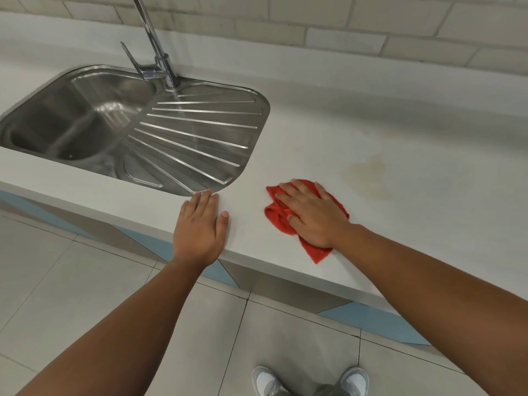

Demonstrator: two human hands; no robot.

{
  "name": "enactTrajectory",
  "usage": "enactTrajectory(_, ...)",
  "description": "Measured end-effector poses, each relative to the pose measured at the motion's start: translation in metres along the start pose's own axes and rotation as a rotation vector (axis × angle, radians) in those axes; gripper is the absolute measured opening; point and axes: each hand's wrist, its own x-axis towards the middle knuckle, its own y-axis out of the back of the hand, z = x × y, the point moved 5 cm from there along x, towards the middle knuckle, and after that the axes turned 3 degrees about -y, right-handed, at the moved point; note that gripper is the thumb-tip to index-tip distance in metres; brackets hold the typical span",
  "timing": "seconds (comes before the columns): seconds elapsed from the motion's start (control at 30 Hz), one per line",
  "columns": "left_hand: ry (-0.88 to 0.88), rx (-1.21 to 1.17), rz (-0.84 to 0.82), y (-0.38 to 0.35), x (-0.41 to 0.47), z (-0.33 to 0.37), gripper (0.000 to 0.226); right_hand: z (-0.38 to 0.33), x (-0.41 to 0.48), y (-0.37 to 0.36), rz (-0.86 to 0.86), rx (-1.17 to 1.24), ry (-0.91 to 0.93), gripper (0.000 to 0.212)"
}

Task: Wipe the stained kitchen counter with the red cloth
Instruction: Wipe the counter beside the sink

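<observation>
Grey shoes (353,382) stand on the tiled floor below. The left hand (200,227) lies flat and relaxed on the counter (314,132) edge, at the sink's (71,118) corner. Beside it, the right hand (311,212) presses straight fingers onto the crumpled red cloth (275,220), grasping nothing. A yellowish stain (368,175) sits just beyond, with the tap (154,44) farther back.

Both bare forearms reach forward. The left hand (200,227) lies flat, palm down, fingers straight and together, thumb out. The right hand (311,212) is palm down too, fingers straight and slightly spread, angled leftward.
</observation>
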Motion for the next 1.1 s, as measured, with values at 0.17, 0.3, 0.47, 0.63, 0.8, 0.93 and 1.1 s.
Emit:
enactTrajectory(0.17,0.007,0.003,0.013,0.000,0.002,0.001,0.069,-0.030,0.038,0.004,0.002,0.046,-0.094,0.061)
enactTrajectory(0.3,-0.004,-0.001,0.035,0.001,0.001,-0.001,0.068,-0.055,0.025,-0.004,-0.022,0.009,0.117,0.060)
enactTrajectory(0.47,-0.003,-0.002,0.036,0.001,0.000,0.001,0.068,-0.030,-0.004,-0.009,-0.026,-0.057,0.251,0.060)
enactTrajectory(0.63,0.012,-0.015,0.005,0.000,0.002,0.000,0.069,-0.027,0.010,-0.003,0.022,-0.014,0.009,0.060)
enactTrajectory(0.8,0.078,-0.272,0.071,0.016,0.001,0.017,0.056,-0.030,-0.001,0.013,0.030,0.651,-0.143,0.054)
enactTrajectory(0.93,-0.085,-0.338,0.078,0.018,0.012,0.098,0.053,0.016,-0.045,0.029,0.396,0.658,-0.194,0.040)
enactTrajectory(1.1,0.050,-0.061,-0.199,-0.026,0.030,0.184,0.078,0.059,-0.081,0.022,0.425,0.236,-0.164,0.036)
